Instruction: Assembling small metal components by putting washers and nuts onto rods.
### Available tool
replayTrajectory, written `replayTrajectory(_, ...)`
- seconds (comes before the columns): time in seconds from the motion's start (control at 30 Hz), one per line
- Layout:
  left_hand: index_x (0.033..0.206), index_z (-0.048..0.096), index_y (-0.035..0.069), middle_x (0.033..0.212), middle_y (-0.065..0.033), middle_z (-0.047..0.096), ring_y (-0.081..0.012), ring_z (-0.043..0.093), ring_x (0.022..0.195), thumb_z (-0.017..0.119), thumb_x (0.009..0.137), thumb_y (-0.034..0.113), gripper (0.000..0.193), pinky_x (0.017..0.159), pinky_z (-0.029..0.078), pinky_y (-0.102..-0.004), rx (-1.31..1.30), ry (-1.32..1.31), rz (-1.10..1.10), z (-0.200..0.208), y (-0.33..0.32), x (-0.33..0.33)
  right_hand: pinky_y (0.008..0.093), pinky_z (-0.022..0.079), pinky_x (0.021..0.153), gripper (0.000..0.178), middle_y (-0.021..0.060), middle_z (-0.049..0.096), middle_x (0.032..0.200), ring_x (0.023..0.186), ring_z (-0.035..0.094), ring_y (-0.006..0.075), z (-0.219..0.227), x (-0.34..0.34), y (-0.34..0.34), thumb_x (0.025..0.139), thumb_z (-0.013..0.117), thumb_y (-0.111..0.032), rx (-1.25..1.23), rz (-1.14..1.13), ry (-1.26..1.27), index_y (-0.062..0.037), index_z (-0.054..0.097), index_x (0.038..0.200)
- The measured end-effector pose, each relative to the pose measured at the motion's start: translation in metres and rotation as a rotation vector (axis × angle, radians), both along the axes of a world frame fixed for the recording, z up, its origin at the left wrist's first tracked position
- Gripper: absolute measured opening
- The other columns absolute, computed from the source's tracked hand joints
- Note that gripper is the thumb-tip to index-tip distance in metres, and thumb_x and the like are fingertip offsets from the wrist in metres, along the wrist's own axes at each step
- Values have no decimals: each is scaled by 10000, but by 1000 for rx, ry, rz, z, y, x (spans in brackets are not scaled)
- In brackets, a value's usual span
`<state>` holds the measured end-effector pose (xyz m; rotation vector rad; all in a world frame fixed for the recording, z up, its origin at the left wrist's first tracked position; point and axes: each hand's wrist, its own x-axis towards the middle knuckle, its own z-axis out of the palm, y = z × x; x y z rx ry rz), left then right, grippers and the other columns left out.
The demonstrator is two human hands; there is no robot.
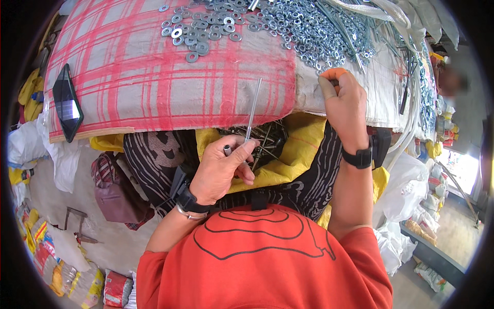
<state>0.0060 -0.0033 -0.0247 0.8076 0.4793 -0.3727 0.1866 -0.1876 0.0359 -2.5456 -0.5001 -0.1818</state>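
Observation:
My left hand [221, 167] is closed around a slim metal rod [253, 110] that points up and away from me. A dark-ended metal cylinder [227, 150] shows between its fingers; whether it is part of the rod, I cannot tell. My right hand [346, 105] is raised at the table's near edge, its orange-covered fingertips pinched together beside a heap of small metal rings [319, 36]. Anything between those fingertips is hidden. Larger flat washers [201, 36] lie spread to the left of the heap. Below my hands, a yellow sack [303, 149] in my lap holds many metal bolts [267, 136].
A red-and-white checked cloth [154, 77] covers the table's left part. A dark phone [68, 105] lies near its left edge. White straps [406, 62] and thin rods [350, 38] cross the right side. A maroon bag [121, 193] sits on the floor at left.

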Motion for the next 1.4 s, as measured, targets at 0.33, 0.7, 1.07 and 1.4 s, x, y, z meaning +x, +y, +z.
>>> replayTrajectory(0.33,1299,493,16,806,-72,599,-138,568,466,530,976,175,361,410,479,-247,-66,-112,109,5,-2,1,353,521,659,203,163,649,778,690,639,333,1,16,104,815,618,-94,244,410,65,-18,667,996)
replayTrajectory(0.7,1290,517,56,754,-34,570,-88,523,444,502,994,216,337,388,423,-201,143,-36,100,4,-4,4,365,505,622,132,150,629,850,684,628,311,-13,7,104,809,661,-85,55,387,-259,-58,674,937)
replayTrajectory(1.07,1240,588,71,709,19,506,-37,484,451,508,991,197,291,401,383,-179,362,-175,-134,7,-11,4,296,462,550,221,78,608,787,623,599,209,-4,-47,35,766,713,-5,377,317,-45,-85,701,972)
replayTrajectory(1.4,1192,619,45,794,-22,527,-49,503,473,536,971,149,257,422,399,-209,749,-430,-134,0,-22,5,269,478,575,246,41,630,806,654,619,176,-7,-67,0,785,694,23,269,312,-235,-62,689,1015)
